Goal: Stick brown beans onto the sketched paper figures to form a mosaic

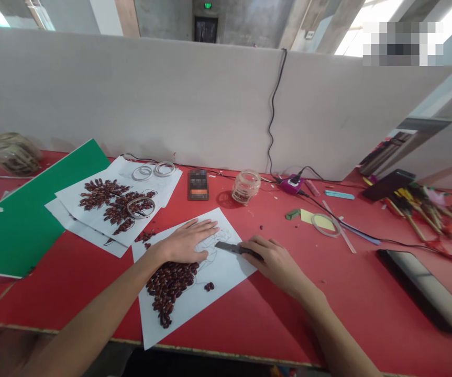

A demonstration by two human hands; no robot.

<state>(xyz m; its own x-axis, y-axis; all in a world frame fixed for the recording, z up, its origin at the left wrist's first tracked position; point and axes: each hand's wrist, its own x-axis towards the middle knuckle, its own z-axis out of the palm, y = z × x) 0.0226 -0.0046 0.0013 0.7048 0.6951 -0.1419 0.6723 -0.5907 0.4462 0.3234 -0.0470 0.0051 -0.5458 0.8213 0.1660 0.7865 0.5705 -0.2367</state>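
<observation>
Bare forearms [119, 293], slender uncovered fingers [207, 227]

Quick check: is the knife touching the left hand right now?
Apart. The head view shows it: white paper is visible in the gap between the tip of the knife and the left hand.

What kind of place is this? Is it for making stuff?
Probably, perhaps a craft workroom or art class. On the red table, dark seeds cover part of a white sheet with drawn lines, and the right hand holds a cutter knife.
</observation>
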